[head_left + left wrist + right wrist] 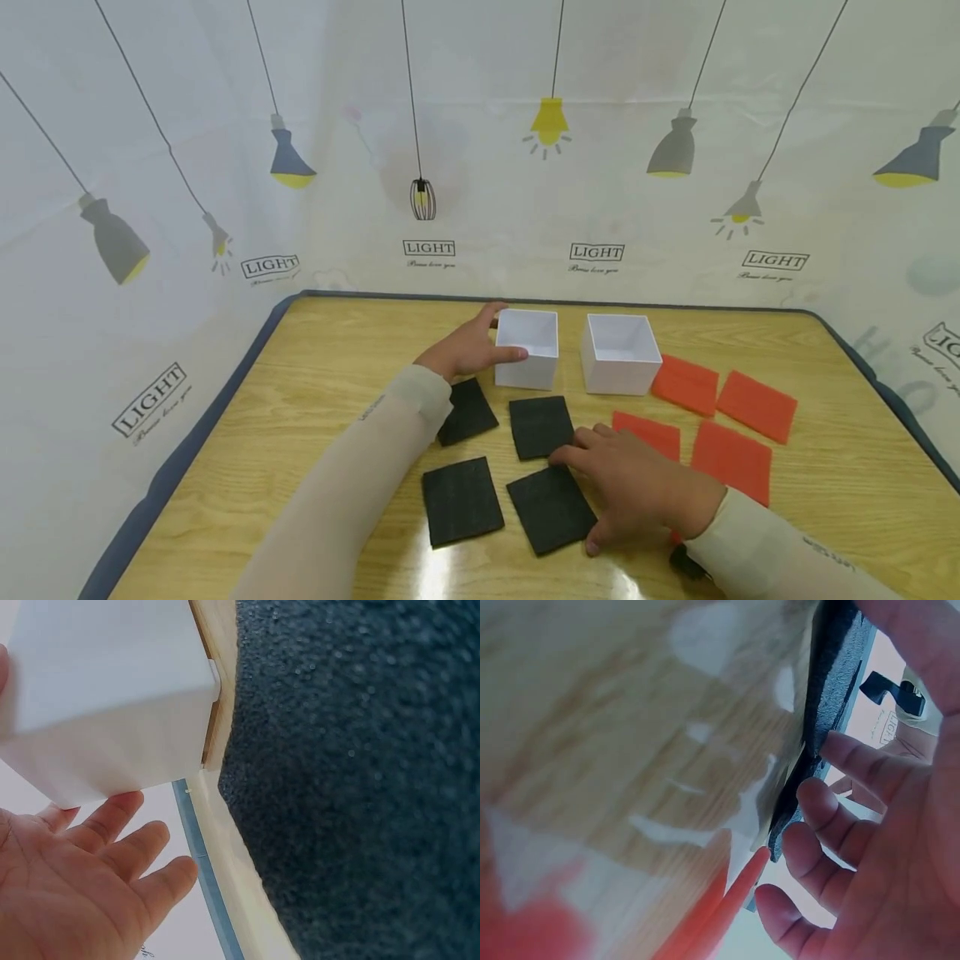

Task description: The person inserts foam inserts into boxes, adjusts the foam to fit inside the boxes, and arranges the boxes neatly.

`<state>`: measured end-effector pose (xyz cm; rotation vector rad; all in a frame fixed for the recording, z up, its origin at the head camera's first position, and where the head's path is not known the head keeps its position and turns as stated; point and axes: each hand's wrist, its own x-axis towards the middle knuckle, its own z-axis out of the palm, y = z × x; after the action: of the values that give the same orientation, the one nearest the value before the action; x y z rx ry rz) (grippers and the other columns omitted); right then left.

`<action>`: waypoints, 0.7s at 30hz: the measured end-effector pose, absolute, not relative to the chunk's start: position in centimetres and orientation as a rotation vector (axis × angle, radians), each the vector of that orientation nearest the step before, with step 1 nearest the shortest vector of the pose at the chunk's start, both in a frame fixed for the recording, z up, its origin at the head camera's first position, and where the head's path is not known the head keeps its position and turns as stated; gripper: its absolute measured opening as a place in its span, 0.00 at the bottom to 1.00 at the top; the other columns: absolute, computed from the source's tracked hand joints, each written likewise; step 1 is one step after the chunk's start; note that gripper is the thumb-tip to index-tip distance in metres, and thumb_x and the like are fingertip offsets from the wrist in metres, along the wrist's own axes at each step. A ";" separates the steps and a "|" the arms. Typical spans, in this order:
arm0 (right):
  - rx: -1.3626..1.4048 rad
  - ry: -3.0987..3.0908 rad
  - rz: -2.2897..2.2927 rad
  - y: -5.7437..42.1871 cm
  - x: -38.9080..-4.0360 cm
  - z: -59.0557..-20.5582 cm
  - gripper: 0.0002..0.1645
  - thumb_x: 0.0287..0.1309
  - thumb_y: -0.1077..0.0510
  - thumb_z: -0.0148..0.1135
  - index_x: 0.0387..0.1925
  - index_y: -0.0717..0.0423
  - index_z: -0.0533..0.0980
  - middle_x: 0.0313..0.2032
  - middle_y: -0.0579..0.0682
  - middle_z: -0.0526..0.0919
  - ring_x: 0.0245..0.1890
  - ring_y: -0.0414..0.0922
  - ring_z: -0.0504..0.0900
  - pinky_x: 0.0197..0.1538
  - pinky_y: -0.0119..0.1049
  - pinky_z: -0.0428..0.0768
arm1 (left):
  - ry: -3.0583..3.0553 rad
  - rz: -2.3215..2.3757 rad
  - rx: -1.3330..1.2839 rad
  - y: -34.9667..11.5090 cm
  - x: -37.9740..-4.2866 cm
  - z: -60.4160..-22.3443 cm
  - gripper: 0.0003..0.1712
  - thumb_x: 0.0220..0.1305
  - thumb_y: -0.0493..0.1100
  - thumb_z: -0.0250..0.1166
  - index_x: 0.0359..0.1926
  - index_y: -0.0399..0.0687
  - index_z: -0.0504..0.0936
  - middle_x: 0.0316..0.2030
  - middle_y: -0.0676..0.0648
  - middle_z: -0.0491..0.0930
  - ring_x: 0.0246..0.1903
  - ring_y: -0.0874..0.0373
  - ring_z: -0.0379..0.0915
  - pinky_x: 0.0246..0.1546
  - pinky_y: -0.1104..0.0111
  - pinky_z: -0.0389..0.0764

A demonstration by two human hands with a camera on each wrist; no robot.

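Observation:
Two white square boxes stand side by side at the back of the table. My left hand (467, 345) grips the left white box (527, 375), thumb across its front and fingers along its left side; the left wrist view shows the fingertips (124, 801) against the box wall. Several black foam squares lie in front of the boxes. My right hand (637, 479) is spread at the right edge of the nearest black square (547, 510), its thumb by one corner and the other fingers by the upper corner. The right wrist view shows loosely bent fingers beside the black foam (829, 682).
The other white box (621, 379) stands just to the right. Several red squares (757, 404) lie on the right of the wooden table (360, 333), some partly behind my right hand. A white curtain printed with lamps (480, 150) surrounds the table's back and sides.

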<state>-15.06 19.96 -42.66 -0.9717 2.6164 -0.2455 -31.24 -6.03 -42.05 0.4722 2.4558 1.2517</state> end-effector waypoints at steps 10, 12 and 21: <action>-0.942 2.636 -0.213 19.9 -15.0 -43.0 0.61 0.31 0.26 0.86 0.69 0.41 0.74 0.56 0.42 0.78 0.50 0.43 0.73 0.56 0.50 0.79 | 2.437 1.266 0.455 -6.1 -31.0 -41.9 0.58 0.65 0.58 0.75 0.85 0.59 0.48 0.76 0.42 0.64 0.66 0.45 0.71 0.71 0.47 0.69; -0.926 2.631 -0.211 19.8 -15.0 -42.9 0.61 0.31 0.26 0.86 0.69 0.42 0.74 0.57 0.43 0.78 0.51 0.43 0.74 0.58 0.51 0.79 | 2.432 1.270 0.448 -6.1 -31.0 -41.9 0.58 0.65 0.58 0.75 0.85 0.60 0.48 0.76 0.42 0.63 0.65 0.45 0.71 0.71 0.48 0.69; -0.924 2.645 -0.243 19.6 -14.8 -42.9 0.57 0.33 0.30 0.87 0.65 0.45 0.75 0.55 0.42 0.78 0.51 0.43 0.74 0.57 0.51 0.79 | 2.423 1.284 0.456 -6.1 -30.9 -41.8 0.57 0.65 0.56 0.76 0.84 0.60 0.49 0.76 0.41 0.63 0.64 0.45 0.72 0.71 0.49 0.69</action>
<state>-14.79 19.64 -42.87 -0.9238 2.6448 -0.2434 -30.94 -6.09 -41.81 0.4557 2.4225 1.2835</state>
